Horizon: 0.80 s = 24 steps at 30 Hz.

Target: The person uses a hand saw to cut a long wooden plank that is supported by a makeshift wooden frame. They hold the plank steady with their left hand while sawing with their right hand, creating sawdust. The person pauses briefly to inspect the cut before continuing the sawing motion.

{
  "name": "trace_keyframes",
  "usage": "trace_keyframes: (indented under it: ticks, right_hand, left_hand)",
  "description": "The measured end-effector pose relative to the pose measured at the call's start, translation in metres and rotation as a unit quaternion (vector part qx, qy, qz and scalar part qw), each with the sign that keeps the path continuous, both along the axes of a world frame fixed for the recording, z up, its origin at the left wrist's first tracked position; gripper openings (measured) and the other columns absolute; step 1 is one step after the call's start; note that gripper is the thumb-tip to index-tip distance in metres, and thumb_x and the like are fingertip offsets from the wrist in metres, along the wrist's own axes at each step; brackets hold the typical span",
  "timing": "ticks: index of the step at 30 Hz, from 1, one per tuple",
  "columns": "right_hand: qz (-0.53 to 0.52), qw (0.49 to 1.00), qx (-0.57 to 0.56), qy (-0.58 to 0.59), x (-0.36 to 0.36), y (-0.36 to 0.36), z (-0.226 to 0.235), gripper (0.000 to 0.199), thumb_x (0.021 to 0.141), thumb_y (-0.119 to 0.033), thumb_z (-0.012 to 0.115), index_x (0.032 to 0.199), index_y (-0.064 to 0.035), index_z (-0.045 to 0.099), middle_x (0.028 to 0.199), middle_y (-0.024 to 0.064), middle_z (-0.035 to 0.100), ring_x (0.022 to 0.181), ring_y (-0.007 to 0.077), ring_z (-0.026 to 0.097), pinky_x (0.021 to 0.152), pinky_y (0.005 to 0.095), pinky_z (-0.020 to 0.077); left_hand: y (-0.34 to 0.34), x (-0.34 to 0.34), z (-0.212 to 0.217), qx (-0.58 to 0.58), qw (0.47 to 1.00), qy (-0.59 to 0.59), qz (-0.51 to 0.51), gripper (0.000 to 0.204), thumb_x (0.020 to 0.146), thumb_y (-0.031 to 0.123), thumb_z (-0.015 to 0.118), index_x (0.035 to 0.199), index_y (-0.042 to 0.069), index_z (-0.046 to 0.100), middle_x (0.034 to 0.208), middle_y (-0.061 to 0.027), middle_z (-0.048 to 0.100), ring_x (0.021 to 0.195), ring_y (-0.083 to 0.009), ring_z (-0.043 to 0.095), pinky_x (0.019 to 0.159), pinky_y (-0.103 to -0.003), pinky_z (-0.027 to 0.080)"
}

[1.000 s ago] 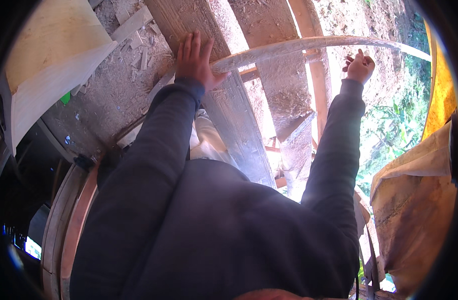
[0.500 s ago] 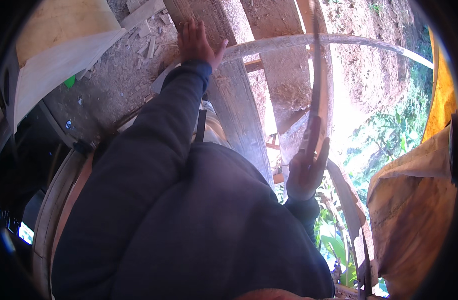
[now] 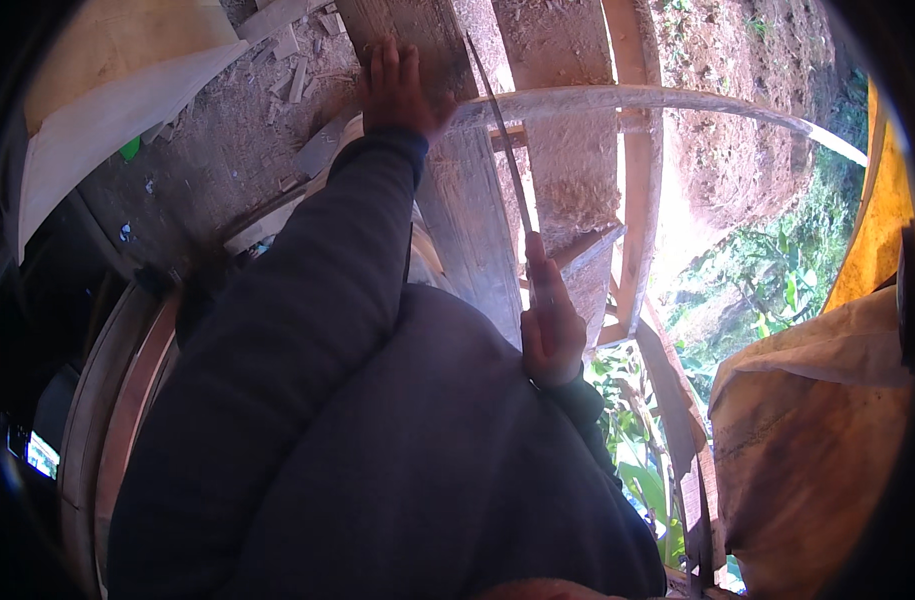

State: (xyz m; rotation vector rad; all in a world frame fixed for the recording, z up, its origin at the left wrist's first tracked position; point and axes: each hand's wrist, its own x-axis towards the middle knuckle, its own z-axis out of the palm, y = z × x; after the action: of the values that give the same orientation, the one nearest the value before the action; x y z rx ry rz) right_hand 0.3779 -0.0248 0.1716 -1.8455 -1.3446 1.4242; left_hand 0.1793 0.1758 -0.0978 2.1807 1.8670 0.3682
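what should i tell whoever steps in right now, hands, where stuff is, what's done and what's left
Left hand: flat on the grey wooden plank, pinning it.
Right hand: closed around the near end of a long thin blade, which slants away over the plank.
A pale curved strip crosses beyond the hands; wood chips lie on the ground to the left.
Done: both hands set, blade over the plank.
Left: no cut shows yet, so the plank remains to be worked.
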Motion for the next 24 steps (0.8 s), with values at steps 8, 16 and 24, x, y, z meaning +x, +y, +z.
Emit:
trace_keyframes:
  ticks: [8,16,24]
  right_hand:
    - [0.049,0.998,0.01,-0.044,0.021,-0.004,0.006,0.06,0.1,-0.007,0.045,0.156,0.012,0.041,0.162,0.0279,0.047,0.137,0.0327,0.06,0.115,0.0417,0.0465]
    - [0.043,0.998,0.008,-0.052,0.023,-0.011,0.009,0.064,0.093,0.0,0.038,0.156,0.0131,0.041,0.161,0.0267,0.049,0.138,0.0315,0.047,0.115,0.0416,0.0397]
    - [0.033,0.996,0.033,-0.081,0.033,-0.037,0.011,0.061,0.107,-0.027,0.053,0.155,0.011,0.046,0.156,0.024,0.056,0.121,0.0279,0.065,0.105,0.0382,0.0479]
  left_hand:
    - [0.002,-0.002,0.0,0.0,1.0,-0.014,0.011,0.088,0.079,0.05,0.077,0.15,0.004,0.051,0.164,-0.0221,0.037,0.155,-0.039,0.031,0.125,-0.062,0.027]
    - [0.002,-0.001,0.0,-0.002,1.0,-0.007,0.009,0.087,0.08,0.052,0.076,0.15,0.006,0.05,0.165,-0.0217,0.037,0.156,-0.0382,0.03,0.125,-0.061,0.026]
    - [0.002,0.001,0.0,-0.018,1.0,-0.002,0.012,0.087,0.082,0.052,0.075,0.152,0.007,0.05,0.166,-0.0215,0.036,0.158,-0.0371,0.028,0.127,-0.061,0.024]
